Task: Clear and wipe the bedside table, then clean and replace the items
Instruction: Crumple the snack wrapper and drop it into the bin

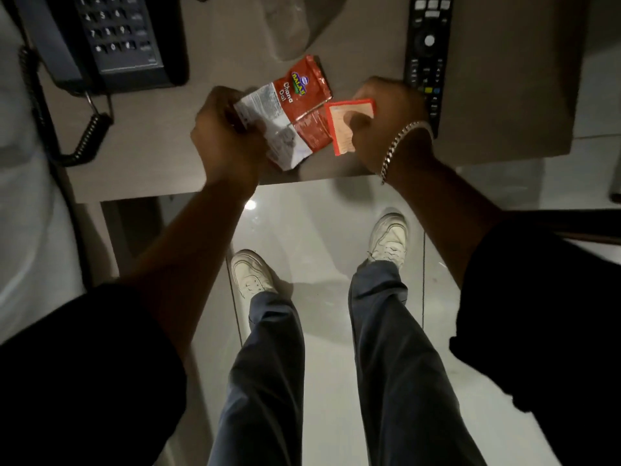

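Observation:
Over the front edge of the beige bedside table [161, 142], my left hand [225, 139] grips a crumpled red and white snack packet [295, 112] labelled Chana Dal. My right hand [386, 129], with a chain bracelet at the wrist, pinches a small red-edged paper wrapper [346, 122] just right of the packet. A dark desk telephone [111, 38] with a coiled cord sits at the table's back left. A black remote control [426, 55] lies at the right, its near end hidden behind my right hand. A clear plastic bottle [285, 25] lies at the back centre.
A glossy pale tiled floor [319, 230] lies below the table edge, where my legs and white shoes stand. White bedding [23, 196] borders the table on the left. The phone cord hangs off the left front corner.

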{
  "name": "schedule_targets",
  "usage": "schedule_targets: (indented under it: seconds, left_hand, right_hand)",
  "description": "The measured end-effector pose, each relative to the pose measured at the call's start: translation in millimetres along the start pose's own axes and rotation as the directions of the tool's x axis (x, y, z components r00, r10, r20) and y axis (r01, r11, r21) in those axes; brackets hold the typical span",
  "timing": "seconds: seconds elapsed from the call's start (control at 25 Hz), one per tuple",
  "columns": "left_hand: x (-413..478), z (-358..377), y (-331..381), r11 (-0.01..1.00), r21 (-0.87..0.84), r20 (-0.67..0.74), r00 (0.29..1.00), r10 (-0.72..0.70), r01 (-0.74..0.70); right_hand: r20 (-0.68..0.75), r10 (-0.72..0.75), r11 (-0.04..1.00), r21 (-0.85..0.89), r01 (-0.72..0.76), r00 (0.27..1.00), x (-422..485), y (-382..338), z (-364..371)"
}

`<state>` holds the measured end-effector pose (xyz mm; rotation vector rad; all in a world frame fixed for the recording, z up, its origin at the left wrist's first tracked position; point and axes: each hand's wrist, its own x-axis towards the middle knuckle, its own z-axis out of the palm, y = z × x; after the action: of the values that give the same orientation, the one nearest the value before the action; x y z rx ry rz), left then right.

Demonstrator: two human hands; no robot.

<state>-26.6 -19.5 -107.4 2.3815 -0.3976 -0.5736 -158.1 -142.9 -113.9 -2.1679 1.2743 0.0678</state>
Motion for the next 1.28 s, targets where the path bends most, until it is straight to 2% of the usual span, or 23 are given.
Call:
schedule_targets:
  seconds: [0.08, 0.16, 0.24, 0.28, 0.36, 0.44, 0.48, 0.56, 0.64, 0.72, 0.84, 0.92, 1.0, 1.08, 1.2, 1.28]
  left_hand:
    - [-25.9, 0.0, 10.6, 0.979, -0.194, 0.153, 0.988, -0.025, 0.055]
    - [-57.3, 7.3, 23.4, 0.948, -0.305, 0.278, 0.961, -0.007, 0.095]
    - [-89.2, 24.5, 37.3, 0.953, -0.290, 0.352, 0.936, 0.019, 0.090]
    - [-106.9, 36.8, 45.1, 0.960, -0.266, 0.398, 0.917, 0.030, 0.084]
    - [-142.2, 67.7, 56.6, 0.980, -0.192, 0.516, 0.855, 0.053, 0.055]
    - [-185.6, 110.6, 72.3, 0.989, -0.142, 0.641, 0.757, 0.125, -0.043]
    - [-208.0, 132.4, 79.9, 0.986, -0.145, 0.685, 0.710, 0.164, -0.088]
    - [-246.0, 168.1, 93.2, 0.976, -0.155, 0.735, 0.642, 0.218, -0.154]
    - [-290.3, 209.3, 103.1, 0.957, -0.154, 0.789, 0.553, 0.269, -0.246]
    - [-322.5, 243.9, 106.3, 0.953, -0.138, 0.817, 0.513, 0.263, -0.269]
    - [-352.7, 290.8, 100.0, 0.967, -0.074, 0.842, 0.505, 0.191, -0.242]
    - [-362.1, 308.6, 96.2, 0.973, -0.034, 0.877, 0.461, 0.139, -0.229]
    - [-363.7, 312.7, 93.1, 0.971, -0.004, 0.899, 0.425, 0.108, -0.238]
    - [-356.4, 305.1, 90.8, 0.972, -0.012, 0.886, 0.447, 0.119, -0.236]
    - [-327.4, 278.7, 92.1, 0.980, -0.021, 0.855, 0.505, 0.121, -0.199]
    - [-297.1, 257.3, 93.5, 0.984, -0.011, 0.830, 0.547, 0.110, -0.180]
  right_hand:
    - [-0.134, 0.213, 0.950, 0.261, -0.172, 0.968, -26.0, 21.1, -12.1]
    - [-0.139, 0.440, 0.810, 0.488, -0.326, 0.887, -59.5, 52.4, -27.1]
    - [-0.053, 0.639, 0.592, 0.672, -0.446, 0.768, -97.9, 92.2, -41.7]
    - [0.013, 0.723, 0.431, 0.772, -0.466, 0.691, -118.0, 113.1, -49.4]
    - [0.139, 0.820, 0.102, 0.919, -0.381, 0.554, -161.3, 153.7, -63.6]
    - [0.190, 0.899, -0.099, 0.966, -0.241, 0.395, -208.2, 197.8, -75.3]
    - [0.203, 0.929, -0.160, 0.974, -0.161, 0.309, -229.6, 218.3, -79.0]
    - [0.215, 0.961, -0.214, 0.977, -0.024, 0.174, -259.5, 249.7, -82.3]
    - [0.216, 0.975, -0.218, 0.974, 0.052, 0.045, -288.2, 288.2, -83.1]
    - [0.225, 0.974, -0.222, 0.970, 0.100, -0.018, -304.1, 321.0, -77.8]
    - [0.276, 0.959, -0.263, 0.953, 0.151, -0.072, -318.5, 365.6, -63.8]
    - [0.336, 0.937, -0.324, 0.938, 0.121, -0.096, -327.5, 382.3, -53.8]
    - [0.375, 0.919, -0.372, 0.927, 0.047, -0.122, -337.8, 387.0, -45.4]
    - [0.356, 0.926, -0.366, 0.928, -0.074, -0.125, -342.6, 379.2, -39.9]
    - [0.252, 0.968, -0.249, 0.944, -0.217, -0.012, -324.1, 347.3, -42.4]
    - [0.179, 0.975, -0.129, 0.938, -0.323, 0.129, -294.2, 317.1, -48.1]
